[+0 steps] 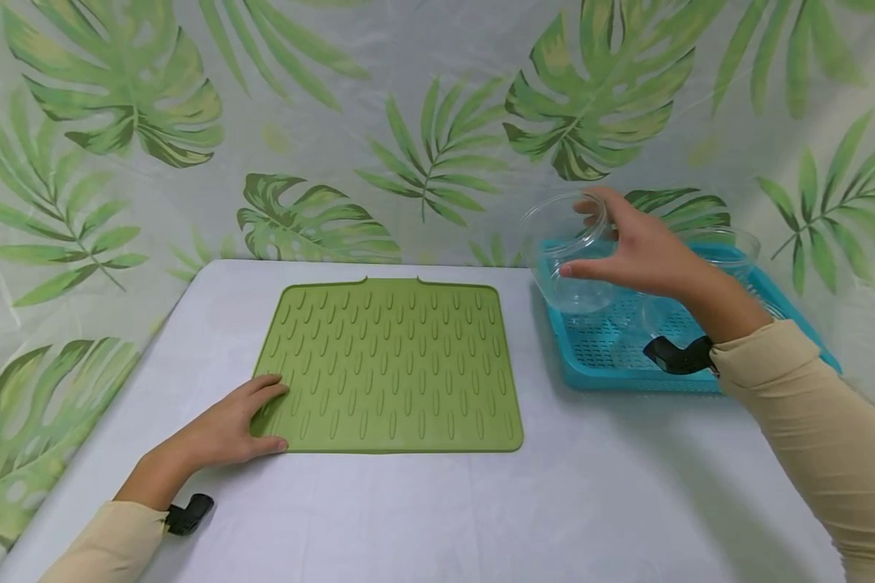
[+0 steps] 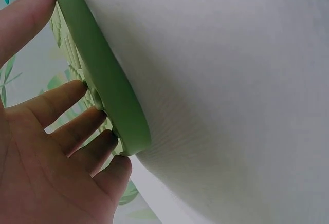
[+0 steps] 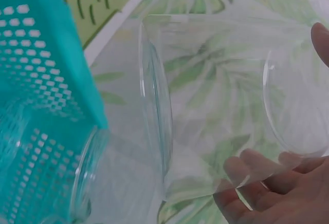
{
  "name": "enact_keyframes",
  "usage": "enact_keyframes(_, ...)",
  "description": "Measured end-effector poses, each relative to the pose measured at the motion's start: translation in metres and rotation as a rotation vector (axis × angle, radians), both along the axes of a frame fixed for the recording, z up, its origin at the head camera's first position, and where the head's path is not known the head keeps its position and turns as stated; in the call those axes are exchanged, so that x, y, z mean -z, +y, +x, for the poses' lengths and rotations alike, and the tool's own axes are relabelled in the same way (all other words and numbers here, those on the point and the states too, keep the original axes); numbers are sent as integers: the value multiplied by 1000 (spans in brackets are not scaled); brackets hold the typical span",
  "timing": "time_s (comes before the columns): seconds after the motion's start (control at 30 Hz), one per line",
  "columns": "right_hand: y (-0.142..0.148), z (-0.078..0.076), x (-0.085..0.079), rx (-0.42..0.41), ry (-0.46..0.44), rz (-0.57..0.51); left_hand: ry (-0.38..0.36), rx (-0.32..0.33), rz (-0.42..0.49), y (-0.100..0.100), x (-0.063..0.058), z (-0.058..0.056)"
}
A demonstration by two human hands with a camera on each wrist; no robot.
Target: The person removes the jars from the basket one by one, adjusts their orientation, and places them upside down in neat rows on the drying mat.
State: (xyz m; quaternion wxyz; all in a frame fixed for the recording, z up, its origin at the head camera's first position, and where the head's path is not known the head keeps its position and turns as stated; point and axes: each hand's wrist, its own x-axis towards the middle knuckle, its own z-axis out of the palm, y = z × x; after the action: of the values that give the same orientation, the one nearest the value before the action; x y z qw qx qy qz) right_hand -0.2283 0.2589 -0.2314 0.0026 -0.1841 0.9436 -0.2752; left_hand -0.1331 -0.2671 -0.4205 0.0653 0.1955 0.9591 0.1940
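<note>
A clear round container (image 1: 574,279) is held by my right hand (image 1: 649,251), thumb on one side and fingers on the other, over the left part of a blue perforated basket (image 1: 627,379). The right wrist view shows the container (image 3: 205,106) as a see-through cylinder with a thick rim, fingers (image 3: 267,183) along its side. My left hand (image 1: 222,425) rests at the left edge of a green ridged mat (image 1: 408,364). Seen from the left wrist, its outstretched fingertips touch the edge of the mat (image 2: 110,80), with the thumb farther along that edge.
Inside the basket stand more clear containers (image 1: 722,247), partly hidden behind my right forearm. A white cloth (image 1: 379,518) covers the table. Behind it hangs a leaf-patterned curtain (image 1: 437,105).
</note>
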Motion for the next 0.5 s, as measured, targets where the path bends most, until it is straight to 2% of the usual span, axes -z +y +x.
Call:
enact_keyframes(0.23,-19,-4,5,-76,1,-22,6,0,7,1,2,1)
enact_keyframes(0.5,-47,-11,20,-131,47,-7,-4,-11,-2,0,3,0)
